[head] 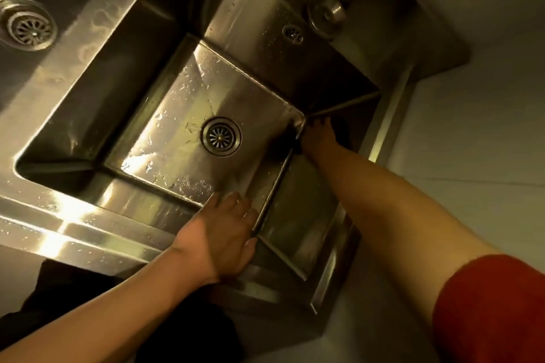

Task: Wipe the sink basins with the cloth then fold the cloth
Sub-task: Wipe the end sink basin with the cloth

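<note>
The right hand (320,138) presses a dark cloth (284,140) into the basin's (177,115) far right corner. The left hand (224,236), fingers flat, braces on the near wall, well short of it.

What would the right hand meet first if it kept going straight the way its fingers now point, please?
Most likely the basin's far corner: the right hand, reaching down the side wall by a dark cloth, has its fingertips almost at that seam already, though depth is hard to judge.

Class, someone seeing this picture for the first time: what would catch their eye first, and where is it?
The shiny steel basin with its round drain fills the middle. The right hand presses a dark cloth into its right corner, while the left hand rests on the near rim.
</note>
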{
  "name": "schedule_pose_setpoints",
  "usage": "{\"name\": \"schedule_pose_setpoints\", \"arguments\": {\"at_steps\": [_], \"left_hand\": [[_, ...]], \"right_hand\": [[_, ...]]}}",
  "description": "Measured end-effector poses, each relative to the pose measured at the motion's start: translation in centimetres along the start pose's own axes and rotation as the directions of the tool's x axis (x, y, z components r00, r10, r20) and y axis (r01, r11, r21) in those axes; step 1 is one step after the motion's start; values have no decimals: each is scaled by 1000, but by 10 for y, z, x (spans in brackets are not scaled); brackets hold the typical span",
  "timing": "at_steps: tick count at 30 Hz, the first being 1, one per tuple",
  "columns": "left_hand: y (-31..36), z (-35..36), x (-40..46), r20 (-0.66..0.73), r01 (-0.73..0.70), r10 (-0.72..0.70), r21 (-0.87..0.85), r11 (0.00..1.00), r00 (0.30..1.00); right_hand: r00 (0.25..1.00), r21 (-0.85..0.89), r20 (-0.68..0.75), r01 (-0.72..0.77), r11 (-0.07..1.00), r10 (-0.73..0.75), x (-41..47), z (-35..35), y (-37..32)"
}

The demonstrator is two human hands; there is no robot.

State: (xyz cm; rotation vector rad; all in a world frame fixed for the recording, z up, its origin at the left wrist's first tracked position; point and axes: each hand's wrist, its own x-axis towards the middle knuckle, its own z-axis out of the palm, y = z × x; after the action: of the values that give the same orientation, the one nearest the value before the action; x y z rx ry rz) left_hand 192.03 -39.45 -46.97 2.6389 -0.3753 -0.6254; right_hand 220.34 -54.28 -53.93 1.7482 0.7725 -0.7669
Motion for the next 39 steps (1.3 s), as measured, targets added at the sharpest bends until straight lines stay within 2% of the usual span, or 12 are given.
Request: {"name": "schedule_pose_setpoints", "arguments": {"at_steps": [2, 5, 8, 12, 16, 20, 22, 26, 28, 30, 34, 39], "left_hand": [[-1, 0, -1, -11, 3, -3, 17, 1000, 1000], [-1, 2, -1, -52, -6, 6, 10, 1000, 999], [-1, 1, 0, -23, 4, -4, -3, 1000, 1000], [1, -2, 0, -8, 7, -7, -6, 1000, 1000], [1, -4, -1, -19, -5, 4, -33, 999, 1000], [0, -4, -3, -64, -15, 12, -52, 999, 998], [0, -2, -3, -62, -3, -1, -61, 998, 998], [-1, -5, -5, -46, -11, 8, -75, 997, 999], [-4, -8, -7, -34, -14, 11, -103, 995, 999], [-7, -14, -7, -59, -6, -3, -150, 989, 998], [-29, -35, 4, -194, -7, -14, -104, 995, 981], [-96, -85, 31, -324, 107, -119, -57, 993, 939]], "right_hand": [[996, -52, 9, -91, 995, 92, 19, -8, 17], [995, -97, 52, -85, 992, 91, 28, -7, 2], [997, -96, 70, 46, 994, -39, 15, 10, -45], [953, -29, 111, 285, 958, -281, -35, 33, -117], [903, 49, 169, 393, 918, -396, -79, 43, -147], [889, 47, 84, 449, 893, -451, -100, 47, -114], [907, 51, 17, 420, 906, -421, -97, 41, -74], [983, -33, -74, 169, 985, -171, -76, 2, 19], [995, -27, -94, 37, 999, -39, -67, -18, 52], [998, 27, -65, 6, 1000, -4, -59, -34, 68], [973, 38, -201, 124, 992, -113, -45, -63, 55], [861, -223, -426, 198, 954, -278, -25, -112, 19]]}}
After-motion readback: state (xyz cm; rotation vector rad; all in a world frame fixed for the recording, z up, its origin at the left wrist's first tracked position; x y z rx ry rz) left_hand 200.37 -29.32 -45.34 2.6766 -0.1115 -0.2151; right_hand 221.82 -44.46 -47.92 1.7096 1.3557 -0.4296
